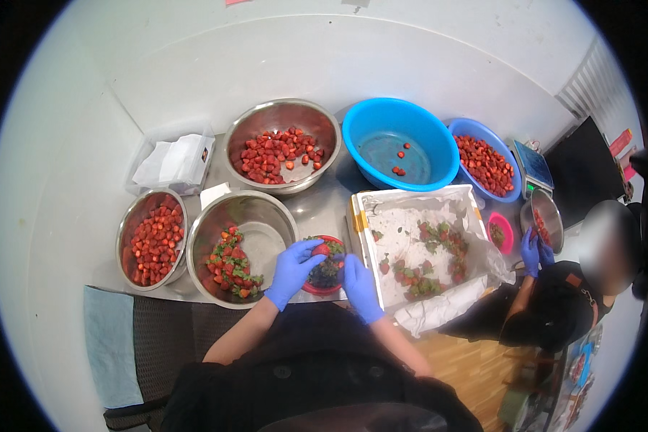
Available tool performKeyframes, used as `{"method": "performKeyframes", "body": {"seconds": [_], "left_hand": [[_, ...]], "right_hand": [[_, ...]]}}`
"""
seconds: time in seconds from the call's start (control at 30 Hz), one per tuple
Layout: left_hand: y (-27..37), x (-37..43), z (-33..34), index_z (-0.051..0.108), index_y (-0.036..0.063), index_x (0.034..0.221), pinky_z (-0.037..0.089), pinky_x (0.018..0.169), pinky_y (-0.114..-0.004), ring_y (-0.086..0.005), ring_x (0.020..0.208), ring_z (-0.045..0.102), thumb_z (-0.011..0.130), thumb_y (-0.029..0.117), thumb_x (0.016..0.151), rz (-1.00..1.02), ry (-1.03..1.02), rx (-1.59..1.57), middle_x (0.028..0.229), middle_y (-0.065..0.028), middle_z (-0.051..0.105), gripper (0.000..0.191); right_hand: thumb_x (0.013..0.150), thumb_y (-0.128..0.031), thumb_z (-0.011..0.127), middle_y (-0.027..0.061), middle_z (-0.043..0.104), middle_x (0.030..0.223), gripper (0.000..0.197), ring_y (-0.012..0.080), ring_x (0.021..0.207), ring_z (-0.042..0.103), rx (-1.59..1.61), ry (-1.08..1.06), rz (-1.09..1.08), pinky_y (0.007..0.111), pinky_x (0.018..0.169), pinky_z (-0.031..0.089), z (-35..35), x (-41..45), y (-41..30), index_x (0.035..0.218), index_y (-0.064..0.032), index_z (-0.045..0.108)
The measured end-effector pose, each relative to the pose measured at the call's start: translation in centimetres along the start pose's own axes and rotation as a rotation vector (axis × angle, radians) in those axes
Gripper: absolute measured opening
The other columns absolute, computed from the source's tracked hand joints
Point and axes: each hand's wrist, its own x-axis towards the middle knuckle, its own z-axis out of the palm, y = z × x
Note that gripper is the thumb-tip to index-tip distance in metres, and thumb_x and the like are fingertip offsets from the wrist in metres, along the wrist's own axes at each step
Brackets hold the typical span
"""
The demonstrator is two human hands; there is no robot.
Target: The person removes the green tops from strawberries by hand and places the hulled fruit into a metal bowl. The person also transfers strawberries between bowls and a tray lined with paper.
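Observation:
In blue gloves, both of my hands work above a red bowl [319, 290] heaped with green strawberry leaves. My left hand [293, 272] grips a strawberry [321, 250] between thumb and fingers. On the bowl's right side is my right hand [360, 289], its fingertips blurred; whether they hold anything does not show. A steel bowl [270, 243] with leafy strawberries [232, 264] stands left of my left hand. Right of my right hand, a white foam box [394, 216] lined with paper contains more leafy strawberries [426, 275].
Hulled strawberries fill part of a back steel bowl [324, 116] and a left steel bowl [120, 254]. A blue basin [399, 108] has several pieces. Beyond are a strawberry-filled blue tub [510, 189], a scale [532, 162] and a gloved co-worker [545, 302]. A clear bin [135, 173] stands back left.

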Motion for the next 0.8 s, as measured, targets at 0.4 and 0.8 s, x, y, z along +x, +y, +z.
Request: {"method": "performKeyframes", "body": {"seconds": [0.4,0.8], "left_hand": [[-0.8,-0.4,1.0,0.061,-0.0007,0.108,0.051,0.084,-0.026,-0.0125,0.089,0.063,0.071,0.005,0.079,-0.028,0.072,-0.089,0.098,-0.0084,0.066,0.031],[-1.7,-0.9,1.6,0.062,-0.0016,0.106,0.051,0.08,-0.025,-0.0117,0.086,0.062,0.071,0.004,0.079,-0.016,0.093,-0.017,0.096,-0.0085,0.067,0.029]], "right_hand": [[0.098,-0.026,0.04,0.0234,0.062,0.075,0.035,0.0417,0.071,0.06,-0.222,-0.102,-0.066,0.047,0.061,0.046,-0.2,-1.7,2.4,0.09,0.0015,0.059],[0.098,-0.023,0.038,0.0241,0.062,0.08,0.031,0.0409,0.071,0.061,-0.279,-0.131,-0.046,0.049,0.063,0.046,0.0,-1.9,1.4,0.091,0.0005,0.058]]}}
